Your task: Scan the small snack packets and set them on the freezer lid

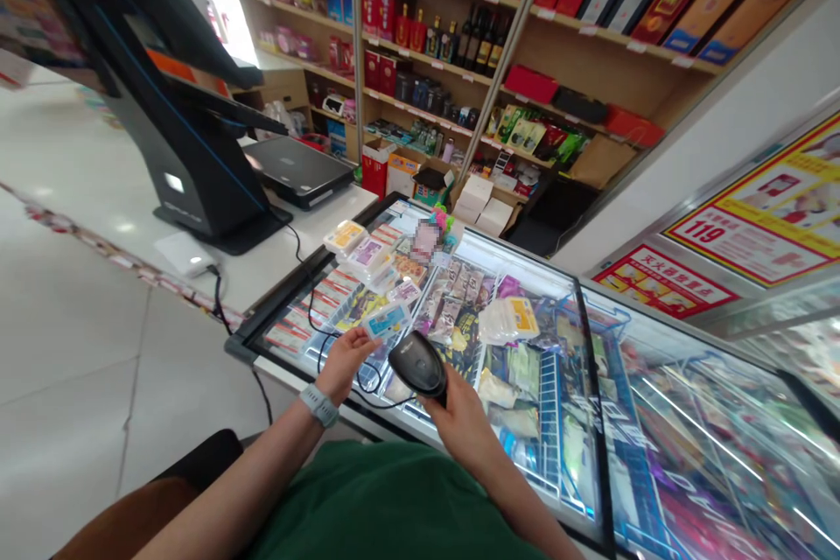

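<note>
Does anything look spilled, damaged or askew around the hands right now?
I see nothing spilled or damaged. The thin black cable looks untidy, though: it lies in loose loops over the glass-topped freezer, close to the left hand, rather than straight.

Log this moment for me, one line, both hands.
left hand: holds blue-labelled pack | right hand: grips black scanner close to that pack | glass case: yellow-labelled stack on top
</note>
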`<action>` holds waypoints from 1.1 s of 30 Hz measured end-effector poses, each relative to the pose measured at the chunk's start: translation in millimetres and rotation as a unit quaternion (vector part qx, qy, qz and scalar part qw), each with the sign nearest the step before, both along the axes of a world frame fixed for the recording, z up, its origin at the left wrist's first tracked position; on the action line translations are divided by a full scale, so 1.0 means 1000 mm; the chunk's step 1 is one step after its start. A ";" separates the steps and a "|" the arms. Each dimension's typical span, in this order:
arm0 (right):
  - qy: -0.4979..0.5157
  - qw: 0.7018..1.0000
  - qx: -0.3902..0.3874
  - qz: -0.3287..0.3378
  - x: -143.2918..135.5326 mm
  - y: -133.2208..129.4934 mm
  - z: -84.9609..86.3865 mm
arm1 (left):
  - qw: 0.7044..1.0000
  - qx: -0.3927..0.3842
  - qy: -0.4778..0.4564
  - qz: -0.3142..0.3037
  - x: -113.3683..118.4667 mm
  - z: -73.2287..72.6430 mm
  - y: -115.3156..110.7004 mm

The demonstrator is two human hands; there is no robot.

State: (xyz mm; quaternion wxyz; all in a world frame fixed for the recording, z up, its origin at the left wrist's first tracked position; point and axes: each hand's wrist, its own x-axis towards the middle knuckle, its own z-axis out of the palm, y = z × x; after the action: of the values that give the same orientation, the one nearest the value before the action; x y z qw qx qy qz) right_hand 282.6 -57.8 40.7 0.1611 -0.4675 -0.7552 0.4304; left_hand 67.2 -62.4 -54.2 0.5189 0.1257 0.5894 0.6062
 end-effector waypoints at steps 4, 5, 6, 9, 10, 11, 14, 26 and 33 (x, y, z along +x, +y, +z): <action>-0.005 1.000 0.004 0.001 0.000 0.002 -0.002 | 1.000 0.003 0.005 -0.005 -0.003 0.000 0.001; -0.005 1.000 0.004 0.002 0.000 0.003 -0.003 | 1.000 0.005 0.008 -0.007 -0.004 0.000 0.002; -0.005 1.000 0.003 0.003 0.000 0.003 -0.003 | 1.000 0.007 0.012 -0.010 -0.005 0.001 0.002; 0.001 1.000 0.002 0.003 0.000 0.005 -0.003 | 1.000 0.014 0.023 -0.016 -0.008 0.005 0.005; 0.004 1.000 0.003 0.002 0.000 0.005 -0.003 | 0.999 0.015 0.026 -0.017 -0.009 0.006 0.007; 0.008 1.000 0.005 0.002 0.000 0.005 -0.003 | 0.999 0.015 0.027 -0.017 -0.009 0.006 0.008; 0.014 1.000 0.008 -0.001 0.001 0.006 -0.002 | 0.999 0.011 0.029 -0.017 -0.009 0.006 0.011; -0.009 0.999 -0.004 -0.033 0.014 0.002 -0.012 | 0.966 -0.131 -0.222 -0.029 -0.018 -0.014 0.018; -0.008 0.999 -0.001 -0.052 0.026 -0.004 -0.020 | 0.961 -0.157 -0.224 -0.028 -0.023 -0.039 0.066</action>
State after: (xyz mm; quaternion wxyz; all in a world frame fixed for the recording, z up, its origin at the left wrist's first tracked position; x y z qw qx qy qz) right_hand 308.5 -61.9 20.7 0.1764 -0.5103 -0.7304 0.4184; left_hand 44.7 3.6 -93.1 0.6680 -0.0796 0.5419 0.5038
